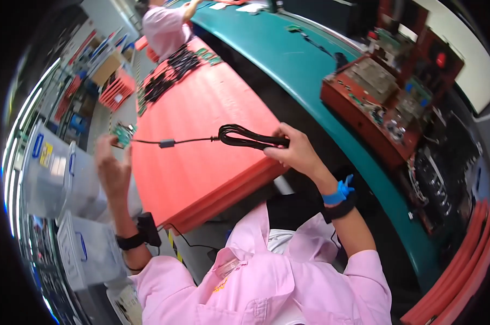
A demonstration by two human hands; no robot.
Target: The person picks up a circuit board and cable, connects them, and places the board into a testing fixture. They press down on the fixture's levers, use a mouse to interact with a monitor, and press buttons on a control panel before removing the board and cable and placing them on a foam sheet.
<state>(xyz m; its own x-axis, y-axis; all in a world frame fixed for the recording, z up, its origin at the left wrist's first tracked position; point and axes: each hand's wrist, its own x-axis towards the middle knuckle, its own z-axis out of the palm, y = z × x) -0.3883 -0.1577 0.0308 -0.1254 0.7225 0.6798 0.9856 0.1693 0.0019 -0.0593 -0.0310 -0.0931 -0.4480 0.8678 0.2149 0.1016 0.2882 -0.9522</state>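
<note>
My right hand [296,149] grips a folded bundle of black cable [262,139] between thumb and fingers, above the near right part of a red foam-topped table. From the bundle a single cable stretches left through a small dark grey block [167,143]. It ends at a small green circuit board [124,134], which my left hand [114,168] pinches beyond the table's left edge. The left fingertips are slightly blurred. On my right wrist is a blue band [339,193].
More black cables [174,70] with green boards lie on the red table's [196,179] far end, near another person [166,27]. To the right runs a green bench [288,59] bearing a red test fixture [358,108]. Clear plastic bins [90,249] stand at left.
</note>
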